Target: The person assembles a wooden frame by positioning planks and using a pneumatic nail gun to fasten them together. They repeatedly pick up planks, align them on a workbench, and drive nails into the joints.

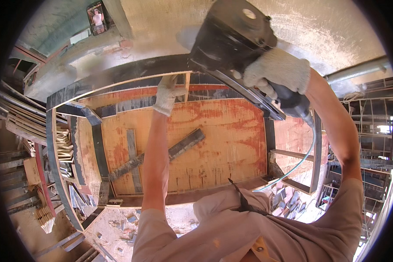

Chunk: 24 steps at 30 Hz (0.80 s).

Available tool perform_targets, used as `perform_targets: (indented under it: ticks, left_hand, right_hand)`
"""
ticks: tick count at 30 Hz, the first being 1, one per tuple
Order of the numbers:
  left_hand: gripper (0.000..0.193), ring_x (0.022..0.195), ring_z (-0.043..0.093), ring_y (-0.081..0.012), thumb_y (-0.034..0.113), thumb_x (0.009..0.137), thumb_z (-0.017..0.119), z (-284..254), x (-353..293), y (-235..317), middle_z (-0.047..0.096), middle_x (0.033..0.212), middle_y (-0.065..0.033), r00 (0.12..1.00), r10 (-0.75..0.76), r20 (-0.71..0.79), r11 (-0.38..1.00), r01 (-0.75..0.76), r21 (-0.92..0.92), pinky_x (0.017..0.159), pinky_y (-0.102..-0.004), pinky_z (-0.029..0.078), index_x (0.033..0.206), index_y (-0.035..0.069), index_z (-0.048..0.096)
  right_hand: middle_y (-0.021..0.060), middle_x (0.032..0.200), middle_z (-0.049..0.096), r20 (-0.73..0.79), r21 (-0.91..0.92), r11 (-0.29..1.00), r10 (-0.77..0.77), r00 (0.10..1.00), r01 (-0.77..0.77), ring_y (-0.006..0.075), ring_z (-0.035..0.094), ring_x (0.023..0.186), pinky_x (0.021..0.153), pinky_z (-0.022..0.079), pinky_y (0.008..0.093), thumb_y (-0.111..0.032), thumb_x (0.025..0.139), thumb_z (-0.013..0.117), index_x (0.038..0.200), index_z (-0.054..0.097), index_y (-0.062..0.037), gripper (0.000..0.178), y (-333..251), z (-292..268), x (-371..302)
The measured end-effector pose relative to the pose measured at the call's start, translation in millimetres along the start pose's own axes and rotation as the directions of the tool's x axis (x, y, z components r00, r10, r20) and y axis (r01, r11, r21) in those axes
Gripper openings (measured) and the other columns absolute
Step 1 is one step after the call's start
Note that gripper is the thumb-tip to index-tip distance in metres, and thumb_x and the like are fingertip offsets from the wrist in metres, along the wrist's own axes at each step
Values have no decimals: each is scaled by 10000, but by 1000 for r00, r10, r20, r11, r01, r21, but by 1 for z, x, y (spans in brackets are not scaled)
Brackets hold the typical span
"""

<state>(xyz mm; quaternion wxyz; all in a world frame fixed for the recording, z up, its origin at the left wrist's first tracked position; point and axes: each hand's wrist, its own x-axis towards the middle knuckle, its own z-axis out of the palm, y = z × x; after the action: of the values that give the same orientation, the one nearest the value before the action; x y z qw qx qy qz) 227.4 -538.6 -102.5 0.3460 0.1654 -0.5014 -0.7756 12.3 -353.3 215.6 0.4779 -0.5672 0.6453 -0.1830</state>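
Note:
A black nail gun (229, 41) fills the top of the view, its long magazine slanting down to the right. My right hand (277, 74), in a whitish knit glove, is closed round its handle. The gun's nose meets or hides part of the dark far beam (139, 67) of a wooden frame. My left hand (165, 94), also gloved, reaches to that beam and grips a short wooden piece (187, 85) standing across its inner side. Some of the left fingers are hidden beneath the beam. Inside the frame lies an orange-stained plywood panel (222, 144).
A loose dark batten (179, 150) lies slantwise over a greyer strip (131, 139) on the panel. From the gun a pale blue air hose (310, 153) curves down. Stacked timber (26, 118) stands left, wood offcuts (288, 198) litter the floor, and a metal pipe (358, 72) runs at right.

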Motion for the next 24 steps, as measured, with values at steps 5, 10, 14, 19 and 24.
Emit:
perform_targets:
  ticks: [5,10,14,19,24]
  left_hand:
    - [908,1425,407,-402,283,773,846,6,-139,-52,470,1530,-195,938,-271,-215,260,286,922,1190,-464,348,1538,64,408]
    - [868,1337,505,-372,344,780,821,11,-211,-122,521,1469,-198,885,-409,-224,-252,127,959,1081,-447,473,1510,67,441]
    - [790,1238,602,-338,336,768,824,39,-160,-77,605,1378,-193,918,-337,-210,1,223,975,1003,-453,530,1452,74,529]
    - [764,1067,670,-212,19,704,830,127,-77,7,667,1247,-109,979,-203,19,847,166,506,949,-350,554,1407,7,532]
    - [724,1079,663,-168,-102,715,788,161,-2,-32,657,1280,-83,965,-20,261,901,-96,423,940,-313,579,1386,-4,534]
  right_hand:
    - [-4,682,572,7,-84,978,191,982,-190,100,570,603,563,464,280,-175,928,607,880,687,-59,149,76,61,-98]
    - [6,668,590,-30,573,629,657,754,-525,109,576,563,538,478,282,-70,918,657,902,717,-49,65,109,145,-158]
    - [35,606,577,-43,781,417,778,627,-464,136,540,470,431,439,298,1,812,705,920,673,-27,117,159,206,-224]
    - [45,576,558,-25,900,251,846,532,-356,156,528,438,391,433,308,13,803,699,902,653,-31,117,197,239,-281]
    - [55,609,543,-148,923,333,767,625,-190,158,518,455,406,431,319,-2,776,709,1068,639,-11,300,214,246,-304]
